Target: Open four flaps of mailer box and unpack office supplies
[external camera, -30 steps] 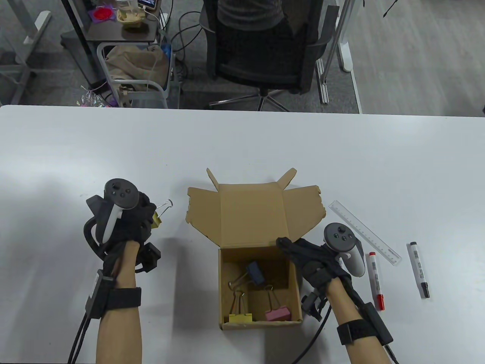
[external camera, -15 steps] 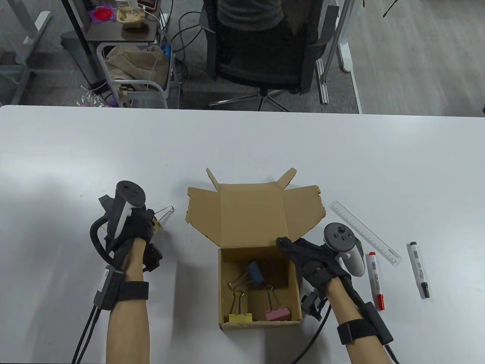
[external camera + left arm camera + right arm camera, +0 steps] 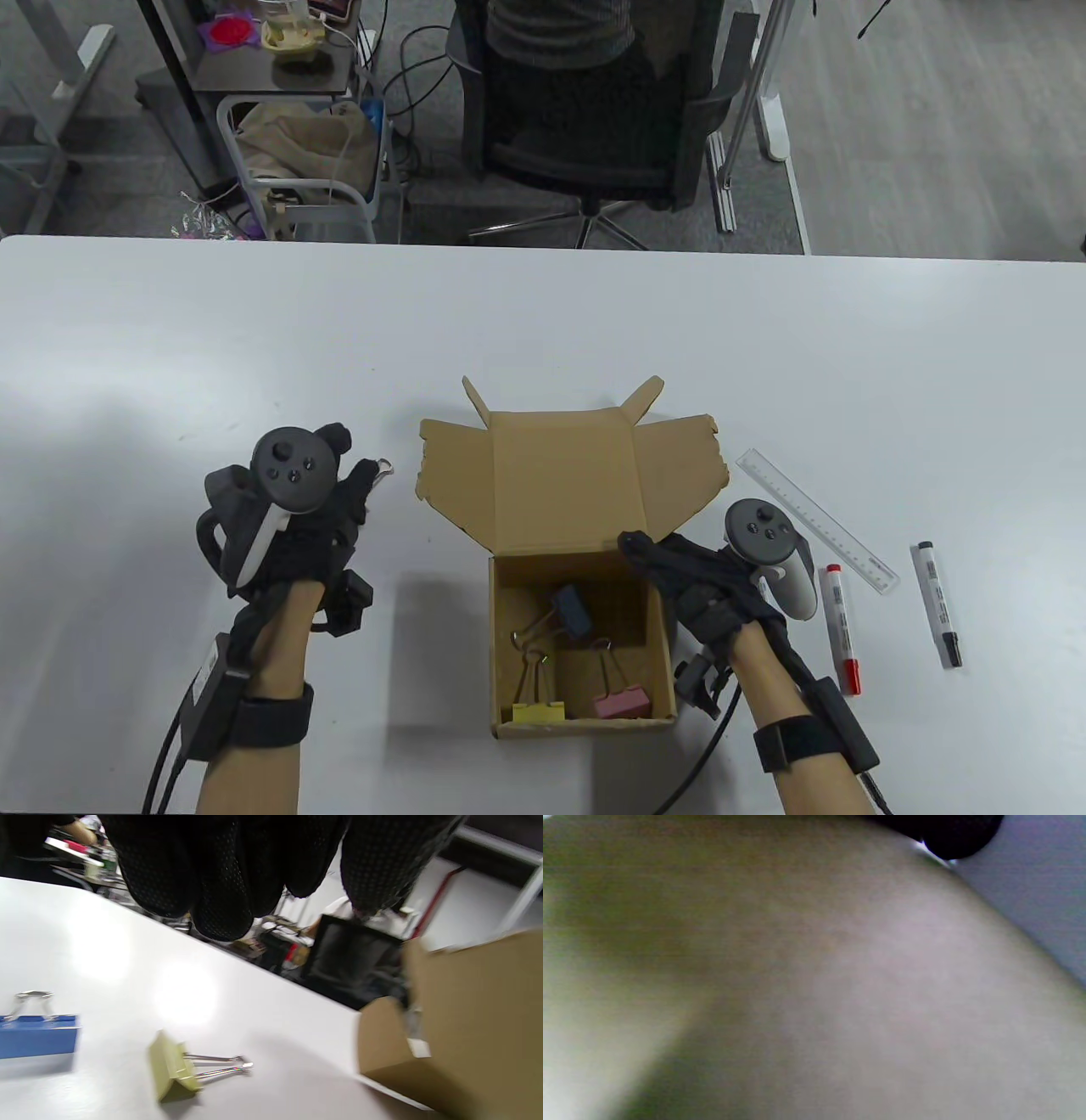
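Observation:
The brown mailer box stands open with its flaps spread towards the far side. Inside lie a dark blue binder clip, a yellow one and a pink one. My right hand grips the box's right wall at the far corner; the right wrist view shows only blurred cardboard. My left hand hovers with spread fingers left of the box. Under it on the table lie a yellow binder clip and a blue binder clip. In the table view only the yellow clip's wire handle shows.
Right of the box lie a clear ruler, a red marker and a black marker. An office chair stands beyond the table's far edge.
My left hand lowered the yellow binder clip onto the table, let go of it and spread its fingers above it. The right hand and the box have not moved.

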`<action>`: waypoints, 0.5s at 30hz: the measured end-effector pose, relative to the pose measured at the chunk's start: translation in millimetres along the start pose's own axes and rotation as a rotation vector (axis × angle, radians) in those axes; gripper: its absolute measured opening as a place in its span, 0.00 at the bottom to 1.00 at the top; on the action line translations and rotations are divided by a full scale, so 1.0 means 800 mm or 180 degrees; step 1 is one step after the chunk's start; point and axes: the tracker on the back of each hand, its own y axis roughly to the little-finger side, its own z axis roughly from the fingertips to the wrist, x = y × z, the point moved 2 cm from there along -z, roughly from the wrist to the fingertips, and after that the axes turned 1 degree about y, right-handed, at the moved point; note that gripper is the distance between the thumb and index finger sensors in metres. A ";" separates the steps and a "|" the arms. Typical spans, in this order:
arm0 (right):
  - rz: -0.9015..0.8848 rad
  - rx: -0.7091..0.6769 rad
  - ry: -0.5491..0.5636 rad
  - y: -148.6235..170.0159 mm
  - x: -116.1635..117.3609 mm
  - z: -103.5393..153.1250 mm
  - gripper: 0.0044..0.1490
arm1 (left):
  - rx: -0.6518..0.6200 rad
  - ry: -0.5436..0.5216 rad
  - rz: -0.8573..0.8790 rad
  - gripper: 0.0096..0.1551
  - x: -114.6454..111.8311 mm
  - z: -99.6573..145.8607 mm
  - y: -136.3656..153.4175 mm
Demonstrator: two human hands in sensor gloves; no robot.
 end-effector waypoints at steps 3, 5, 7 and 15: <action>0.0000 0.0001 0.0000 0.000 0.000 0.000 0.40 | -0.0384 -0.0042 -0.0029 0.36 0.012 0.032 -0.037; 0.0006 0.0001 0.0001 0.000 0.000 0.000 0.40 | -0.0613 -0.0048 -0.0135 0.37 0.015 0.051 -0.062; 0.0011 0.0002 0.0011 0.000 0.000 0.001 0.40 | -0.0842 0.0017 -0.0248 0.37 0.011 0.075 -0.095; 0.0016 0.0003 0.0012 0.000 0.000 0.001 0.40 | -0.1300 0.0772 -0.0754 0.38 -0.055 0.122 -0.173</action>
